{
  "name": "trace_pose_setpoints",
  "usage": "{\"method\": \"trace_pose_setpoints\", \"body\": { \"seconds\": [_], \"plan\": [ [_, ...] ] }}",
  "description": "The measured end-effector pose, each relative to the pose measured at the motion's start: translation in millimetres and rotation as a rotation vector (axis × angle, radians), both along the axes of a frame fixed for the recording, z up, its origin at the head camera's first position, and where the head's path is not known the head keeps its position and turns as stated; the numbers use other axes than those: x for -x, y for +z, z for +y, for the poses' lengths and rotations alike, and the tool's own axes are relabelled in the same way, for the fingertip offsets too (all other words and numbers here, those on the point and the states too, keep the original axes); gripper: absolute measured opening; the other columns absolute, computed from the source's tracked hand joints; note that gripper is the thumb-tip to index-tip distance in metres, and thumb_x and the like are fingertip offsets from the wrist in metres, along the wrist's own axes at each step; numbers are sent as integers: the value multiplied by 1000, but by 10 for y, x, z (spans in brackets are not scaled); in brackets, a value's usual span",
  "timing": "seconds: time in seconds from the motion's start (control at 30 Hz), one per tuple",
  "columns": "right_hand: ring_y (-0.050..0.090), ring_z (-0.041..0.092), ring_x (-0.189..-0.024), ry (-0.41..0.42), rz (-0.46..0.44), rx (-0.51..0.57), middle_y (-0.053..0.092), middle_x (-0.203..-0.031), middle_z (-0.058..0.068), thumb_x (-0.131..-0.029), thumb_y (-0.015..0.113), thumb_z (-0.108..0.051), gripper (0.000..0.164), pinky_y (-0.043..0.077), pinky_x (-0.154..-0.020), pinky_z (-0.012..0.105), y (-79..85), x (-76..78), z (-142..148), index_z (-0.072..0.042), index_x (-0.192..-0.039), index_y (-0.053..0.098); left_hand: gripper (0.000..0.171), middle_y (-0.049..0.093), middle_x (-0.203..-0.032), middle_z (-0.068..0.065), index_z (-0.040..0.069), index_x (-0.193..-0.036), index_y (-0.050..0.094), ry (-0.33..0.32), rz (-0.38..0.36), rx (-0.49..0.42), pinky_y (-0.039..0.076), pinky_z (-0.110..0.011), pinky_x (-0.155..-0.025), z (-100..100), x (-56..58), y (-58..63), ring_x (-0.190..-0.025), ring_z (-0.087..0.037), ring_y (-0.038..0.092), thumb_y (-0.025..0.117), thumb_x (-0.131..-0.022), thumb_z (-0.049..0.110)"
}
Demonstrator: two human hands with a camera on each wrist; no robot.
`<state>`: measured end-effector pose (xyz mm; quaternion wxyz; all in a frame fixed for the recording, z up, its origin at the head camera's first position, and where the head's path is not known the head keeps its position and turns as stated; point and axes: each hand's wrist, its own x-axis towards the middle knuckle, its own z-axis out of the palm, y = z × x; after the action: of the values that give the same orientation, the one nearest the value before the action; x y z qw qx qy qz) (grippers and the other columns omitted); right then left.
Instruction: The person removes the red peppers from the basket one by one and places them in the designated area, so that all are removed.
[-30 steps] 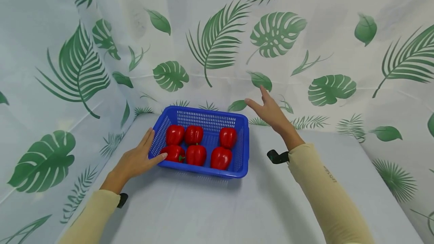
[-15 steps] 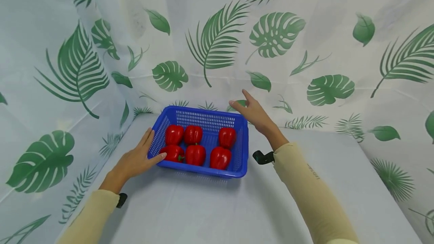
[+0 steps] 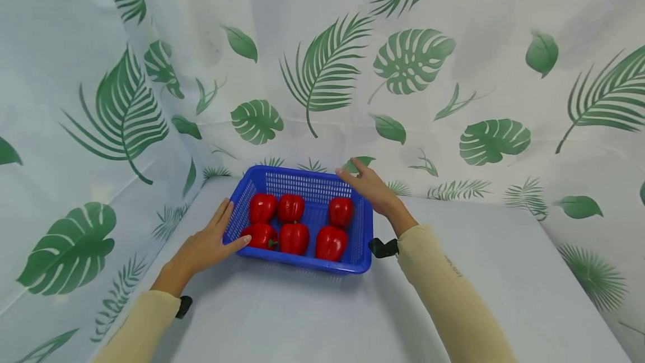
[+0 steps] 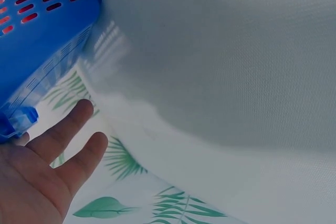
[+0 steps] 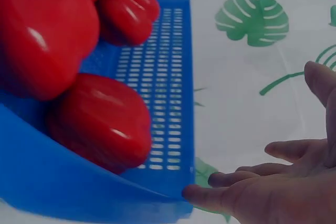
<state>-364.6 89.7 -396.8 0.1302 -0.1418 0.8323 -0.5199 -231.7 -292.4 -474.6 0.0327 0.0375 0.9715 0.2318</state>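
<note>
A blue plastic basket [image 3: 304,262] with slotted walls holds several red bell peppers [image 3: 331,243]. At its left end, my left hand [image 3: 201,246] rests with straight fingers along the outside and the thumb over the rim. Two spread fingers [image 4: 86,153] show below the basket's rim in the left wrist view; the thumb is hidden there. My right hand [image 3: 374,190] is at the far right corner of the basket, fingers extended and holding nothing. In the right wrist view one fingertip [image 5: 195,192] appears to meet the basket's corner; contact is hard to confirm.
The basket stands on a white-covered table [image 3: 282,318] towards its far left. White cloth walls [image 3: 322,71] with green leaf prints rise behind and at the sides. A black wrist strap piece [image 3: 383,247] sticks out from the right wrist.
My right hand has moved left and down, from beyond the basket to its far right corner. The left hand keeps its place on the basket. The head view has tilted slightly.
</note>
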Motion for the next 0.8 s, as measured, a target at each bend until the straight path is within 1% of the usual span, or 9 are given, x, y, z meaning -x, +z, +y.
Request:
{"method": "trace_pose_setpoints", "body": {
  "seconds": [0.1,0.23,0.33,0.47,0.6,0.8],
  "plan": [
    [33,48,-155,3,-42,16,29,-171,27,-109,56,-47,86,32,-120,67,-90,-11,19,-5,-172,14,111,0,-179,-18,5,-172,6,-6,-11,1,55,-70,-94,30,3,-29,-148,-59,37,58,-98,70],
    [24,46,-159,-12,-64,28,23,-174,24,-109,57,-44,85,24,-125,64,-161,-12,17,-3,-171,16,111,-1,-179,-16,7,-172,6,-10,-11,2,54,-71,-95,57,22,-35,-148,-58,37,56,-98,71],
    [19,45,-160,-15,-87,30,20,-175,24,-109,58,-44,86,21,-126,63,-173,-14,-4,-1,-171,15,111,-1,-179,-17,6,-172,6,-15,-4,10,54,-72,-94,56,45,-25,-147,-59,38,56,-98,71],
    [17,46,-161,-11,-123,32,18,-175,25,-110,57,-43,87,21,-126,63,-172,-23,-31,1,-170,14,111,0,-179,-18,6,-172,6,-16,6,20,52,-74,-96,49,63,-4,-147,-58,37,56,-98,71],
    [21,47,-159,-10,-167,26,20,-174,25,-109,58,-43,87,25,-124,65,-176,-22,-49,0,-170,15,111,0,-179,-19,4,-172,7,-16,3,11,51,-74,-96,46,46,9,-148,-58,36,58,-98,70],
    [35,48,-153,-27,-269,53,33,-169,26,-108,60,-42,83,37,-116,68,-204,-16,-115,-1,-170,22,112,-1,-178,-21,1,-171,5,-4,8,-5,49,-75,-99,12,-32,-3,-152,-58,29,58,-99,68]
  ]
}}
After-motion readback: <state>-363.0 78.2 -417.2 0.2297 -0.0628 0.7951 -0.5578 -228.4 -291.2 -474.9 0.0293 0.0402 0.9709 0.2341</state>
